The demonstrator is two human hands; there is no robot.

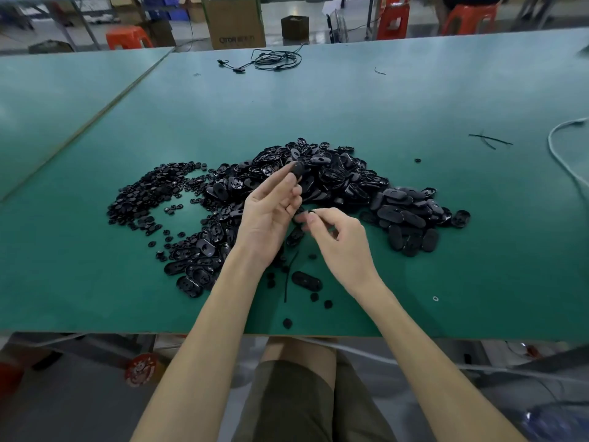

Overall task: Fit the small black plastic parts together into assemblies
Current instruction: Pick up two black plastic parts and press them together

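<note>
Left hand [271,215] is raised over the middle of the heap, palm turned up, with thumb and forefinger curled onto a black oval shell [299,171] held at the fingertips; the other fingers lie loosely bent below it. Right hand [338,240], just right of and nearer than the left, pinches a small dark piece [310,213] between thumb and forefinger. Blur makes its exact shape hard to tell. The two parts are close but apart, so this looks like the moment before mating: one part in each hand, not yet joined. The next move probably calls for turning the shell's open face toward the small piece, lining the two up and pressing until it seats.

Beneath the hands the oval shells [318,167] are piled in the centre. Small round pieces [149,193] spread to the left, and smoother closed ovals [404,215], perhaps finished assemblies, lie to the right. Nearer the edge rest a loose oval [306,280] and a thin black strip [290,272]. All of it sits on the green desk [446,250], with tangled black cable [274,59] at the far side and a white cord [561,148] at the right.
</note>
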